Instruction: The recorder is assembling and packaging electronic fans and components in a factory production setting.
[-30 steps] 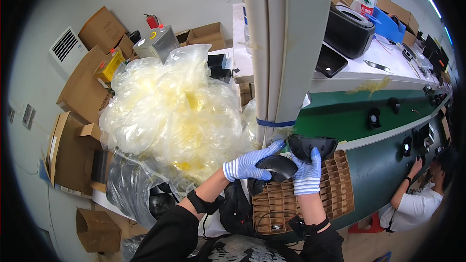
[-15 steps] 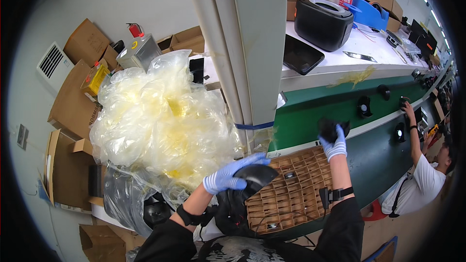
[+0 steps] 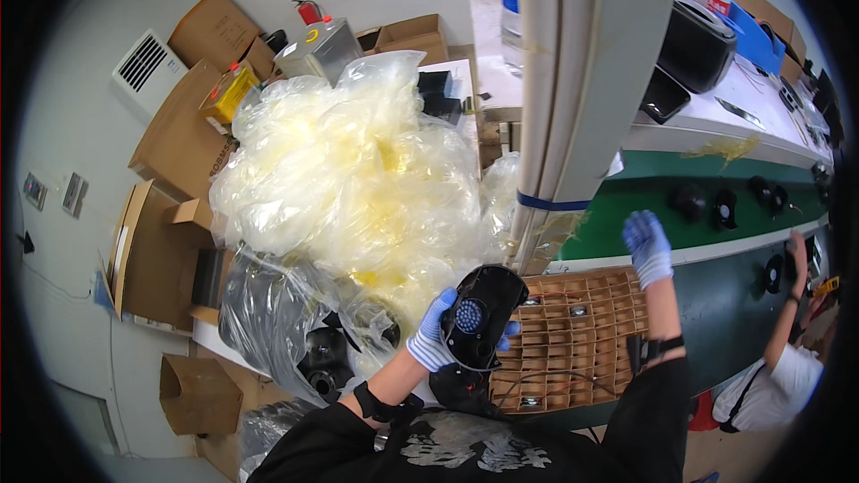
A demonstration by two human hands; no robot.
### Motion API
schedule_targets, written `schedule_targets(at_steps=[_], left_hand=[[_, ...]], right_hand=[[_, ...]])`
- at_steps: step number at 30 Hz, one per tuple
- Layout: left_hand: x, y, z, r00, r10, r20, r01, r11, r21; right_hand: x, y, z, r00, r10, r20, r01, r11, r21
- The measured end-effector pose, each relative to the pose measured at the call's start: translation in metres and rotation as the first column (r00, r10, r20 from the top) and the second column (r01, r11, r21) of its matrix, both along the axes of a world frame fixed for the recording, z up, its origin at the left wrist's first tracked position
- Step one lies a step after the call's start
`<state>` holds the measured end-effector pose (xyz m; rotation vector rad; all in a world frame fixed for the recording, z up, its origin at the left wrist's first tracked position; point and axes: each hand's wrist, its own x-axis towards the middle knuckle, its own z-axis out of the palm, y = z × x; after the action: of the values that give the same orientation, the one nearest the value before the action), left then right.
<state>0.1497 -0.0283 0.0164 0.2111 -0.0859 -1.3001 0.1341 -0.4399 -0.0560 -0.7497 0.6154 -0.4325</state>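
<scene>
My left hand (image 3: 436, 333), in a blue glove with a white cuff, grips a black plastic housing (image 3: 490, 304). The housing has a round perforated grille and lies tilted over the left edge of a cardboard divider grid (image 3: 573, 340). My right hand (image 3: 646, 241), gloved too, is held above the near edge of the green conveyor belt (image 3: 617, 206). Its fingers are stretched out with nothing in them. Right of it, a rounded black part (image 3: 688, 202) rests on the belt. Several small round metal parts sit in the grid's cells.
A grey post (image 3: 573, 80) stands between a heap of clear plastic bags (image 3: 358, 170) and the belt. Bagged black parts (image 3: 324, 360) lie at the left. A co-worker's arm (image 3: 787, 322) reaches toward the belt at the right. A white shelf (image 3: 743, 125) runs above it.
My right hand has let go of the black part, which now rests on the belt. My left hand has turned its housing so the grille shows. The view has swung left.
</scene>
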Motion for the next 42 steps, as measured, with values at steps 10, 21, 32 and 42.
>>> schedule_targets(at_steps=[10,21,32,42], left_hand=[[-0.054,0.001,0.029,0.702,0.315,0.639,-0.517,0.842,0.152],[-0.091,0.050,0.010,0.887,-0.135,0.442,-0.041,0.930,0.366],[-0.105,0.087,-0.041,0.956,-0.235,-0.174,0.267,0.945,0.187],[-0.095,0.109,-0.018,0.992,0.110,-0.062,-0.083,0.940,0.330]], right_hand=[[-0.115,0.251,0.058,0.597,0.774,0.208,-0.744,0.632,-0.216],[-0.157,0.255,0.114,0.793,0.438,-0.423,-0.467,-0.008,-0.884],[-0.134,0.188,0.066,0.804,0.403,-0.437,-0.580,0.368,-0.727],[-0.196,0.193,-0.014,0.339,0.246,-0.908,-0.808,-0.418,-0.415]])
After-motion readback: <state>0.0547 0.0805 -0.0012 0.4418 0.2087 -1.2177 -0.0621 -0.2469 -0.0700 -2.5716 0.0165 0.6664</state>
